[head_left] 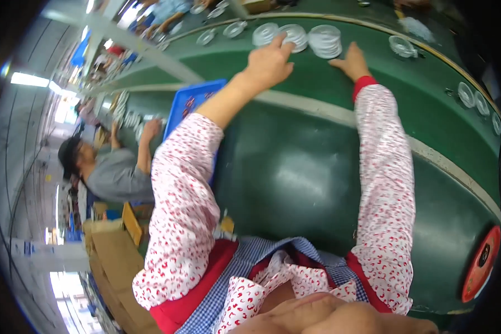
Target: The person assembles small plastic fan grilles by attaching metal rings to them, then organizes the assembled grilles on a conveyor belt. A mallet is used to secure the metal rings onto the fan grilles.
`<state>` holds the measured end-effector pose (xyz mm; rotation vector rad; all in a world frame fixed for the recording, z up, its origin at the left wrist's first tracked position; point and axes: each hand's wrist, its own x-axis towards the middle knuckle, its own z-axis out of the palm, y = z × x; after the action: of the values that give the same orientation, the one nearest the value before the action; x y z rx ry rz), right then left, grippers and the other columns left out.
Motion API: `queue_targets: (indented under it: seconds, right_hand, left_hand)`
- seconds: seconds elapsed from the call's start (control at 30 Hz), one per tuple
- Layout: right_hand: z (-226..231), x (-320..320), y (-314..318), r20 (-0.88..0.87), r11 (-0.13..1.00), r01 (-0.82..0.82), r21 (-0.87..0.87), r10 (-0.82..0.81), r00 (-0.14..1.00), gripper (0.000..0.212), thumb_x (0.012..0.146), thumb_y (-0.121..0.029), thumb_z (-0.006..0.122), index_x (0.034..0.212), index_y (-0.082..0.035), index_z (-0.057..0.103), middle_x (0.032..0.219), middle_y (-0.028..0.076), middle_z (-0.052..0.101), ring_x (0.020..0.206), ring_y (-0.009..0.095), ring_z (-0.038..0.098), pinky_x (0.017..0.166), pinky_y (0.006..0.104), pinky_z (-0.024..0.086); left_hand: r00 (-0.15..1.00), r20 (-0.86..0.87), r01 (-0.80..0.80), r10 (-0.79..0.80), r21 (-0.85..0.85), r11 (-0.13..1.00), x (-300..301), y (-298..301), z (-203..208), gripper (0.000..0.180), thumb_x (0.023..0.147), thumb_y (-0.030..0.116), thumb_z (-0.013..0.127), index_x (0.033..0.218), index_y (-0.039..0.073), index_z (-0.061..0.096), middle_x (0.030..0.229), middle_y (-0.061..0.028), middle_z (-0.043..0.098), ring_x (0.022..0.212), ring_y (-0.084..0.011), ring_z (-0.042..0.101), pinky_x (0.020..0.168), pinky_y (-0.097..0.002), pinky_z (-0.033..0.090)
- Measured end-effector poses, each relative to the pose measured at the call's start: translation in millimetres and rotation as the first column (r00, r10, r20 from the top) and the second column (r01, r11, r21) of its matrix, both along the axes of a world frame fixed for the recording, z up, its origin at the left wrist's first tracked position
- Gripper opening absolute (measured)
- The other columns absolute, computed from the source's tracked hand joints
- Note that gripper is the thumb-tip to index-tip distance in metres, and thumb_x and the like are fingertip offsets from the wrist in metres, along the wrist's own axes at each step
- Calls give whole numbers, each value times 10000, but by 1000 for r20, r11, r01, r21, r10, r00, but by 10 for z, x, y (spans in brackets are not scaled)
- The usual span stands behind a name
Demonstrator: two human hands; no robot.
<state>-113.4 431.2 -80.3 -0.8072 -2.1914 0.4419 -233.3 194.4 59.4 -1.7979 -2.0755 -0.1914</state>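
Three short stacks of clear, round, ribbed plastic pieces stand together on the green belt at the far side: a left stack (265, 33), a middle stack (296, 37) and a right stack (324, 41). My left hand (267, 64) is stretched out just in front of the left and middle stacks, fingers apart; its fingertips overlap the middle stack's edge, and contact cannot be made out. Beside the right stack, my right hand (353, 63) is open, thumb and fingers spread, and holds nothing. The exact kind of the plastic pieces is not plain.
A dark green worktable (289, 167) lies between my arms. On my left stands a blue tray (178, 106) with small reddish parts, and beyond it a co-worker (119, 178). More clear pieces (402, 47) sit along the belt. A red disc-shaped object (480, 264) is at right.
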Motion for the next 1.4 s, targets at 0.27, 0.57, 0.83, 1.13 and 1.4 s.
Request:
queue_targets:
  seconds: [0.27,0.57,0.83,1.13,1.4]
  right_hand:
    - [287,-329,-711,111,905,-401,143,388,915,380,857,-266,639,1141,-14,628,1101,173,652,1016,361,617,890,417,491]
    - [983,-235,-3428,74,-8,-966,-258,997,-28,105,819,-59,636,882,23,618,850,162,620,798,306,625,720,343,495]
    - [656,643,-4413,183,-383,-803,-458,843,-506,224,688,-72,701,892,-24,624,861,113,595,794,304,600,704,402,507]
    - [936,725,-4587,509,-86,-954,-286,830,-227,339,721,-208,749,1035,-114,664,1045,64,554,1063,282,556,1022,512,380]
    - [931,876,-4643,597,-28,-961,-275,779,-194,308,705,-223,745,1009,-210,691,941,-13,532,1004,202,536,1024,450,367]
  left_hand:
    - [775,520,-564,359,311,765,-723,-3041,274,428,799,216,751,1158,26,615,1053,-121,658,768,-194,680,713,-318,540]
    - [193,914,-975,358,219,-34,870,-5638,-1334,197,839,52,649,1016,-34,634,907,-130,687,773,-191,693,716,-297,548]
    - [-520,808,-829,277,-555,65,2345,-5630,-3489,309,745,213,688,981,14,700,861,-156,715,765,-254,700,712,-351,549]
    - [-676,659,-606,330,-752,259,1489,-5272,-4257,676,695,401,783,1184,-33,608,1125,-269,637,1057,-396,615,891,-421,490]
    - [-668,706,-739,-236,-668,92,500,-4901,-4501,1180,593,463,890,1472,33,230,1421,-264,333,1299,-390,404,990,-475,462]
